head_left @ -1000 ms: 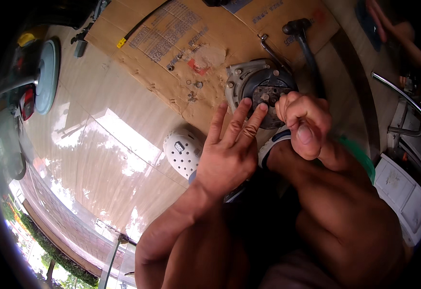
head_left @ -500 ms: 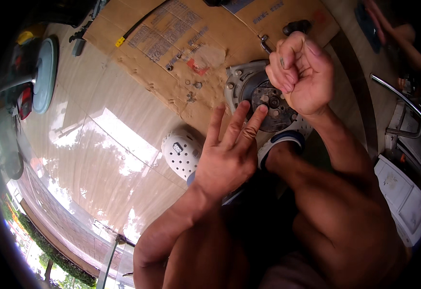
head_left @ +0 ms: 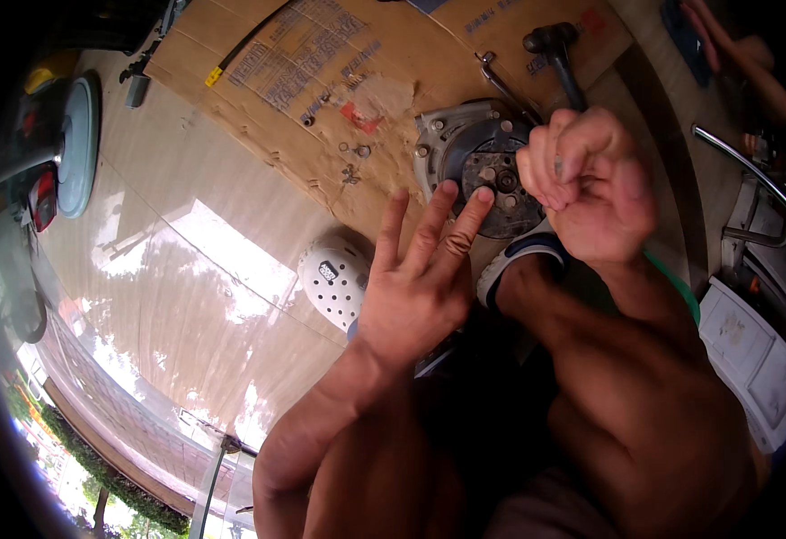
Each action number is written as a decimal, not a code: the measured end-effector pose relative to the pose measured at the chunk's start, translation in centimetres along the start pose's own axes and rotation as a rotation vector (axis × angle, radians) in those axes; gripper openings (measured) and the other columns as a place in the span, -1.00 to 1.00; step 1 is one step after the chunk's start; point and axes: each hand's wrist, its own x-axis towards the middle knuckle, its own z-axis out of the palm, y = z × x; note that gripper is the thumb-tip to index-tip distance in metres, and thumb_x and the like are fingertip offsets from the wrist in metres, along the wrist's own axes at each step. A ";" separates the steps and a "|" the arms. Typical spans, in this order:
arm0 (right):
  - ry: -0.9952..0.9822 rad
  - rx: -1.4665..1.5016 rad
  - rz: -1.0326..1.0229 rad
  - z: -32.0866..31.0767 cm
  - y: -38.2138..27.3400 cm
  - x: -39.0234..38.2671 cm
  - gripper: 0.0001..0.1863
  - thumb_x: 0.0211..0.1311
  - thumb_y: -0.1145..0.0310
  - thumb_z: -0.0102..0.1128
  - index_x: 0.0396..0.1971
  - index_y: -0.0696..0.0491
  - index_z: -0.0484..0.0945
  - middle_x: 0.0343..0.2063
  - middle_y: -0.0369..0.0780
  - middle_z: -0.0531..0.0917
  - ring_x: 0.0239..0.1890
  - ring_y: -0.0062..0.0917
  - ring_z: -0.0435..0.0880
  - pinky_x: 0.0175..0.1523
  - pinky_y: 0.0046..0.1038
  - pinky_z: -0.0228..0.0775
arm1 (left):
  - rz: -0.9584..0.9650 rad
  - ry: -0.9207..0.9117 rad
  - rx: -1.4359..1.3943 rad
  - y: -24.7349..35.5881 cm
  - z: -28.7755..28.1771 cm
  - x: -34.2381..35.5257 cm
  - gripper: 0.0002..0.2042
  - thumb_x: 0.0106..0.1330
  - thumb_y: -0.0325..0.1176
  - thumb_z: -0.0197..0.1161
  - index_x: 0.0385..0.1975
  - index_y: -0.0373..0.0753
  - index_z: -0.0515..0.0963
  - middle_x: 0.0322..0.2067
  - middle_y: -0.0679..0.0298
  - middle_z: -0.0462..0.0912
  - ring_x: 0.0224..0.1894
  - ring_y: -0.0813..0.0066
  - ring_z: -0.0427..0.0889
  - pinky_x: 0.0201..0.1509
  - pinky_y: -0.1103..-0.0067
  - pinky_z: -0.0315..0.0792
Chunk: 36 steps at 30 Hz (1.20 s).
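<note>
Two hands (head_left: 501, 242) over one engine cover (head_left: 478, 166).

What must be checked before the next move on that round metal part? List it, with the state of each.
1. Round metal part lies flat on the cardboard: ok.
2. Left hand open, fingers spread, tips at the part's edge; actual contact: cannot tell.
3. Right hand curled shut above the part; whether it holds something small: cannot tell.
4. Hammer and wrench lie beside the part, close by: ok.
5. Small bolts and washers gathered in one place: not ok, scattered loose on the cardboard.
</note>
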 end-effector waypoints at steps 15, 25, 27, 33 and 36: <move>-0.044 -0.485 -0.201 -1.3 -2.9 1.3 -0.28 0.55 -0.21 -0.28 0.00 0.26 0.47 -0.18 -0.07 0.58 -0.12 -0.34 0.58 0.05 -0.33 0.38 | -0.069 0.193 -0.254 -1.2 -1.0 -0.8 -0.95 -0.03 -0.54 0.34 -0.55 -0.27 0.62 0.12 0.11 0.66 0.16 0.10 0.61 0.20 0.12 0.50; -0.467 -1.690 -0.042 3.1 -0.5 1.1 0.10 0.30 -0.52 -0.20 0.32 0.33 0.30 0.32 0.09 0.35 0.39 -0.06 0.27 0.48 -0.04 -0.02 | -0.748 0.185 -0.596 -1.4 1.5 -9.1 -0.93 0.19 -0.53 0.34 -0.35 -0.31 0.68 -0.17 0.08 0.76 -0.16 0.12 0.76 -0.04 0.39 0.61; -0.511 -1.719 0.019 3.7 1.7 0.9 0.19 0.25 -0.59 -0.18 0.38 0.34 0.27 0.42 0.12 0.30 0.50 -0.01 0.21 0.56 0.01 -0.10 | -0.785 0.152 -0.629 -1.4 3.1 -10.4 -0.93 0.20 -0.52 0.33 -0.34 -0.31 0.68 -0.19 0.09 0.76 -0.17 0.13 0.76 -0.05 0.39 0.61; -0.411 -1.665 -0.070 3.6 2.3 1.6 0.10 0.23 -0.53 -0.02 0.28 0.31 0.42 0.38 0.13 0.35 0.47 -0.01 0.25 0.52 0.10 -0.06 | -0.772 0.115 -0.623 -1.8 4.1 -10.9 -0.94 0.20 -0.50 0.33 -0.36 -0.30 0.67 -0.23 0.09 0.75 -0.20 0.08 0.74 -0.07 0.34 0.61; -0.434 -1.626 -0.053 3.3 1.9 1.7 0.13 0.23 -0.53 -0.02 0.30 0.34 0.38 0.38 0.16 0.33 0.47 0.02 0.23 0.52 0.10 -0.06 | -0.742 0.119 -0.630 -1.8 4.0 -10.6 -0.93 0.20 -0.49 0.33 -0.35 -0.29 0.67 -0.23 0.10 0.75 -0.19 0.08 0.74 -0.07 0.34 0.61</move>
